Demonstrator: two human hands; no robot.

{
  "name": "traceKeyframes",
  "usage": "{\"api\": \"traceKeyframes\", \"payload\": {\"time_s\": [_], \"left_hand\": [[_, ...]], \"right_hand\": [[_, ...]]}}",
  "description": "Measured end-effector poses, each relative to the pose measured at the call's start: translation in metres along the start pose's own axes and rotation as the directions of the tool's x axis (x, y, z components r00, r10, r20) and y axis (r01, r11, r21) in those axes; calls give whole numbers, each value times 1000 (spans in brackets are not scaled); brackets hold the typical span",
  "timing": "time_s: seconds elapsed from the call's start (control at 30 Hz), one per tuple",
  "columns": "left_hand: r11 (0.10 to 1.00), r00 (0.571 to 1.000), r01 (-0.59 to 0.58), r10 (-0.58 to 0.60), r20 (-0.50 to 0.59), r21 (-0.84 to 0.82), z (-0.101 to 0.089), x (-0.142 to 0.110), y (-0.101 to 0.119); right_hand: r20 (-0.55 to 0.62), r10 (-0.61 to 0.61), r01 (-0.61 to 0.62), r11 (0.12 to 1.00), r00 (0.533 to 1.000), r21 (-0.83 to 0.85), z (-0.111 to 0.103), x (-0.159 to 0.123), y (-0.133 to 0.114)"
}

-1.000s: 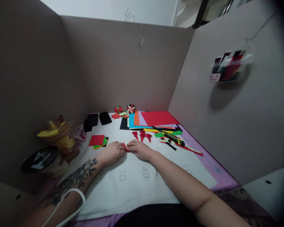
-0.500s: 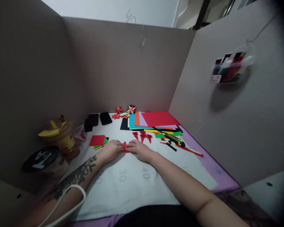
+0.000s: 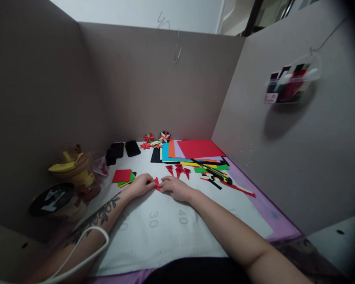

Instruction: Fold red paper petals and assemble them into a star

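Currently, the small red paper piece (image 3: 157, 184) lies on the white mat (image 3: 165, 244) between your two hands, to the near left of the red folded pieces (image 3: 178, 170) and to the right of the stack of paper squares (image 3: 122, 176). Your left hand (image 3: 144, 184) has its thumb and forefinger brought together in a pinch on the left edge of the piece. Your right hand (image 3: 174, 186) rests with bent fingers on the right edge; you cannot tell from this view whether its thumb closes underneath. Treat the piece as very light and thin: it should flex easily across a flat panel, stiffen along a crease, and slide on the mat unless pinned. Expect no slipperiness at the fingertips, but allow for tearing or denting at narrow points. Take hold by opposite edges, close to any crease, and keep pressure off the tips. Read the visible long axis as running away from you, with the far end leaning slightly left and the near end slightly right. Your fingers cover both flanks, so the direction of any point cannot be confirmed.
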State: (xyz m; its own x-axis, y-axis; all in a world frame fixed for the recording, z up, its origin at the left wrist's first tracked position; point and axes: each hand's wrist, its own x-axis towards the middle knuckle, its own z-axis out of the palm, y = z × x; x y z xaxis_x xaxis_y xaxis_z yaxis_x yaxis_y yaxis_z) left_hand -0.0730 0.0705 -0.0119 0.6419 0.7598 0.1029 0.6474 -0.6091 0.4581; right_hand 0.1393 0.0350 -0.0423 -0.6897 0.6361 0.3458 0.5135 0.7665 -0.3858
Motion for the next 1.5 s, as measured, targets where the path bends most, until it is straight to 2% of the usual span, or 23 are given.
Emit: {"api": "traceKeyframes", "payload": {"time_s": [0.1,0.23,0.37,0.57,0.8,1.13,1.5], "left_hand": [[1000,1000,6,-6,4,18,1,3,1],[999,999,30,-31,27,14,1,6,0],[999,999,37,-37,24,12,3,8,-3],[998,999,53,-53,5,44,7,10,-5],[993,998,56,-52,-35,100,9,11,-3],[978,989,142,-133,-67,154,10,10,5],[965,987,152,-139,-78,213,14,10,6]], "right_hand": [[7,46,-46,999,999,2,-1,0,-2],[-41,121,-121,993,992,8,-2,0,-5],[-30,47,-45,998,998,51,1,0,-1],[-87,-5,14,995,996,99,8,1,9],[-102,-8,19,994,995,104,10,0,12],[-93,6,5,993,996,117,6,-1,5],[-27,-8,7,1000,1000,-20,0,1,-6]]}}
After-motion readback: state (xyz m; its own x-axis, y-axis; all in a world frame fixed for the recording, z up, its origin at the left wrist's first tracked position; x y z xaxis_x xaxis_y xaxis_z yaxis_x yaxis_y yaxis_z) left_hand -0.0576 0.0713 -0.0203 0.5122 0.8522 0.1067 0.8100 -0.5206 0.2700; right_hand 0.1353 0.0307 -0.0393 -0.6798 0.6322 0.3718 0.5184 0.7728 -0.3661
